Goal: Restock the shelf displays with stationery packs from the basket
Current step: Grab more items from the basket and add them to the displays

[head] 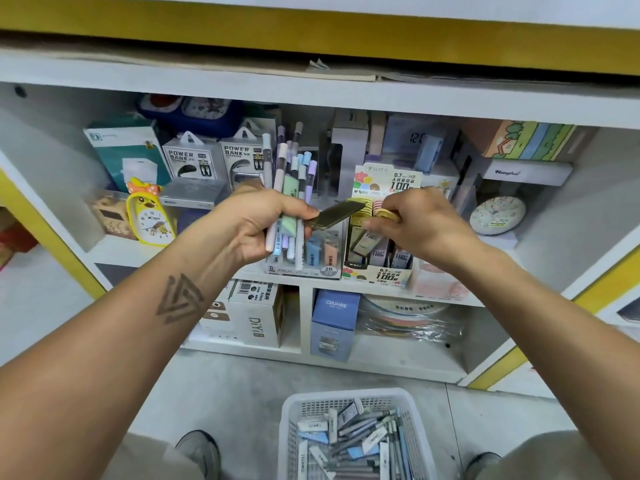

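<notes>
Left hand [263, 220], centre frame, gripped fanned bundle of pastel pens [289, 174] plus flat dark pack [334, 213] pinched under thumb. Right hand [422, 220], right of centre, fingers curled round small yellow pack [386, 213] above cardboard lead display box [377, 271] on shelf [346, 95]. Advice: seat yellow pack upright in its matching row; avoid tipping neighbours. Pens slim, smooth plastic. White perforated basket [353, 400], bottom centre on floor, held more packs.

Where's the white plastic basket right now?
In the head view, the white plastic mesh basket sits on the grey floor at bottom centre, between the person's shoes, below the shelf, holding loose stationery packs.
</notes>
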The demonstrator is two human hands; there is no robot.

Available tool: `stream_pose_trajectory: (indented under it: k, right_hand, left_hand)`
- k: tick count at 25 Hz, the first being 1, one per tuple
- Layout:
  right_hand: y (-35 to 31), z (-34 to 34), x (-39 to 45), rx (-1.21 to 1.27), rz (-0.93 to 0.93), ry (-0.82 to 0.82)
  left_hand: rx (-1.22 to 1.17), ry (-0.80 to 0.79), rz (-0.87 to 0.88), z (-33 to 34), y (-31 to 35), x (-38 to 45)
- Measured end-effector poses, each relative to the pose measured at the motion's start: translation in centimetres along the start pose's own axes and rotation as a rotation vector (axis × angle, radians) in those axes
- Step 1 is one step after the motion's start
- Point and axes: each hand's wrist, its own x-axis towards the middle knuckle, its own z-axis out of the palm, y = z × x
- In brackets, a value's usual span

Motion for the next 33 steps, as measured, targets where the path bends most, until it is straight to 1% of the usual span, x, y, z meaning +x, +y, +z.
stream_pose_trajectory:
  k: [2,5,7,9,10,11,12,14,15,16,18,22,25,28,31,33]
  right_hand:
    - [-0.1,0.1,0.3,-0.028,-0.012,0.044]
    - [-0.5,0.7,0.5,0.028,-0.044,0.016]
    - [-0.6,1.2,0.5,-0.016,-0.075,0.014]
    - [-0.5,1.3,0.5,-0.034,-0.084,0.063]
    - [-0.5,1.3,0.4,0.031,-0.054,0.088]
    - [-0.5,1.3,0.4,0.179,0.012,0.101]
    - [-0.6,1.2,0.4,0.399,0.098,0.094]
    - [-0.9,0.8,0.2,0.907,0.23,0.0]
    - [-0.9,0.7,0.2,1.104,0.249,-0.051]
    - [-0.8,0.6,0.2,1.235,0.245,-0.086]
    - [-0.5,0.5,0.2,1.354,0.224,-0.092]
    - [0.4,0.2,0.0,1.356,0.134,-0.072]
    - [1.4,-0.9,-0.1,1.28,0.072,-0.01]
    - [2.0,-1.4,-0.3,0.993,0.04,0.093]
    - [1.8,-0.7,-0.2,0.648,0.061,0.12]
    - [1.8,-0.2,0.1,0.397,0.042,0.154]
  left_hand:
    - [-0.002,-0.003,-0.001,0.0,0.0,0.0]
    - [-0.008,-0.003,0.008,0.1,0.0,0.0]
    - [-0.019,0.001,0.016,0.1,0.0,0.1]
    - [-0.02,0.006,0.017,0.1,-0.1,0.1]
    - [-0.019,0.006,0.014,0.2,-0.1,0.1]
    - [-0.018,0.005,0.008,0.3,-0.2,0.1]
    - [-0.017,0.006,0.002,0.4,-0.2,0.0]
    - [-0.018,0.003,-0.012,0.7,-0.4,-0.1]
    - [-0.021,-0.001,-0.014,0.9,-0.5,-0.2]
    - [-0.027,-0.002,-0.013,1.0,-0.6,-0.2]
    - [-0.046,-0.009,-0.017,1.3,-0.7,-0.2]
    - [-0.061,-0.082,-0.059,1.5,-1.0,-0.3]
    - [-0.039,-0.083,-0.105,1.1,-1.1,-0.1]
    - [0.032,-0.054,-0.139,0.8,-1.2,0.1]
    - [0.033,-0.051,-0.139,0.7,-1.2,0.1]
    - [0.036,-0.053,-0.141,0.9,-1.1,0.0]
